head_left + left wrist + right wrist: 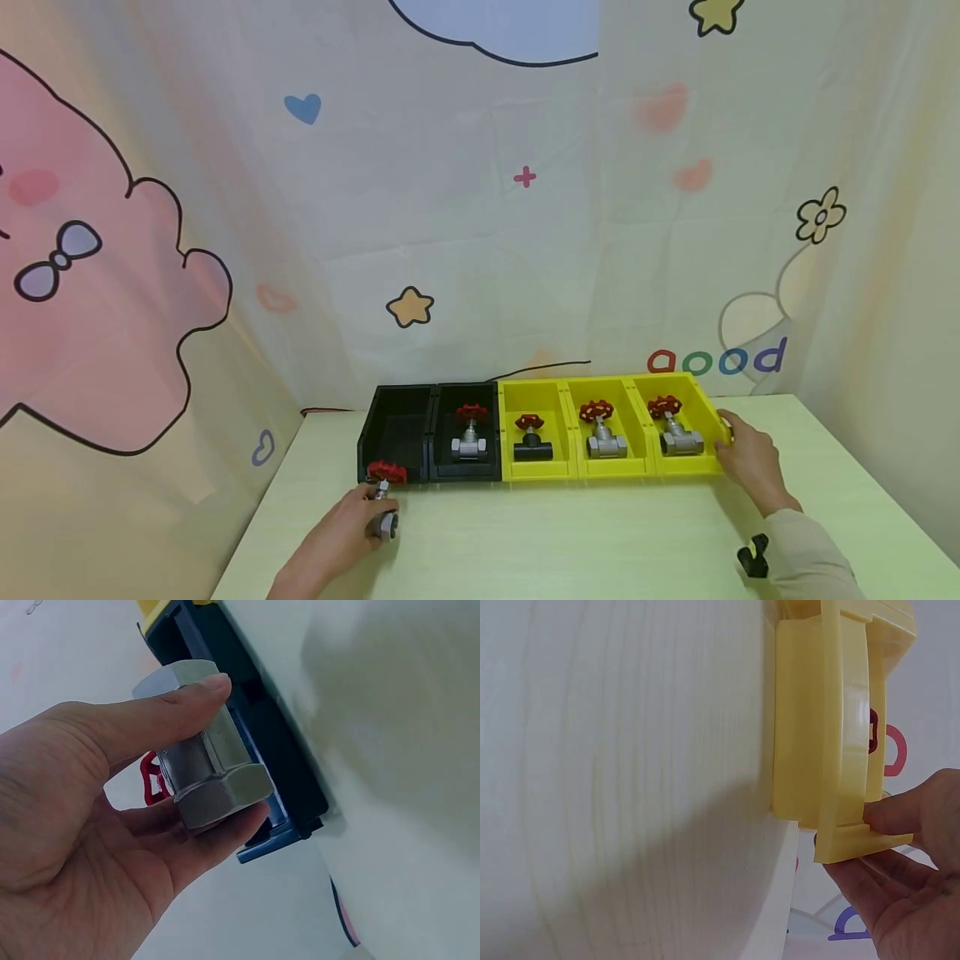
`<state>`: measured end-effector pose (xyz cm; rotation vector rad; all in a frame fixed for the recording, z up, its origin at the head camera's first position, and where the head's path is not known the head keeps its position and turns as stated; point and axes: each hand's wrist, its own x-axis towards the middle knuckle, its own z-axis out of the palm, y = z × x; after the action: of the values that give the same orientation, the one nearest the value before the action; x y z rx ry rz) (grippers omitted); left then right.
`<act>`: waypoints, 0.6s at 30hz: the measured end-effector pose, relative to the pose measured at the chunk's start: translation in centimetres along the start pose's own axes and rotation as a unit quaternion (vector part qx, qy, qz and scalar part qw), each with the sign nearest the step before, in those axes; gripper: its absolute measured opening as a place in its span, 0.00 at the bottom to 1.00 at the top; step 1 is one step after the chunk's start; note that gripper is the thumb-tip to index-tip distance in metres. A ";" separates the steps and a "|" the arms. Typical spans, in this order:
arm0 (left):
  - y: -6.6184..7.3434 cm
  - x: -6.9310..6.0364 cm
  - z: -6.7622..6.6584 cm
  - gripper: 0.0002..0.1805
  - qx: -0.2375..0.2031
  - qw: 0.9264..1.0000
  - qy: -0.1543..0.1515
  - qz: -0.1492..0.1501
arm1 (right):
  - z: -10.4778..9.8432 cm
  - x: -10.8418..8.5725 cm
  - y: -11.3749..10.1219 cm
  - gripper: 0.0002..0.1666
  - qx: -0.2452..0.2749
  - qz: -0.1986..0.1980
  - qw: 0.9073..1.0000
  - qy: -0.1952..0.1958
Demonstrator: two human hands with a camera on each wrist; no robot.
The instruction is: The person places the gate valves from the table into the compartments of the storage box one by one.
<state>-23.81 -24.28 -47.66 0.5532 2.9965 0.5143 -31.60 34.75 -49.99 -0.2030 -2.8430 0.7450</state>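
In my left hand (341, 533) I grip a metal gate valve (214, 769) by its hexagonal-ended body, thumb across one side and fingers beneath. Its red handwheel (387, 473) points up at the front lip of the leftmost black bin (397, 417). My right hand (753, 462) pinches the outer side wall of the rightmost yellow bin (847, 727), thumb inside and fingers outside. A silver valve with a red wheel (681, 439) lies in that bin.
Bins stand joined in a row. The second black bin (446, 400) holds a silver valve (469, 446); two other yellow bins hold a black-bodied valve (532, 450) and a silver one (606, 444). A small black object (753, 557) lies near the right sleeve. A printed curtain (465, 233) hangs behind.
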 end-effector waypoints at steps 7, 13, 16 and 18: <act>-0.1 0.1 -0.8 0.25 0.014 0.999 0.031 0.018 | 0.0 0.2 0.1 0.34 0.003 0.011 1.000 -0.008; 0.3 0.5 -1.7 0.24 0.021 0.999 0.046 0.013 | 0.1 0.2 0.1 0.34 0.004 0.010 1.000 -0.009; 0.4 0.8 -2.1 0.24 0.025 0.998 0.053 0.014 | 0.1 0.2 0.1 0.34 0.003 0.010 1.000 -0.010; 0.5 1.1 -2.2 0.23 0.031 0.998 0.061 0.017 | 0.0 0.2 0.0 0.34 0.003 0.011 1.000 -0.011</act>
<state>-24.91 -24.17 -45.37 0.5981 3.1330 0.4763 -31.76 34.82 -49.98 -0.2280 -2.8636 0.7640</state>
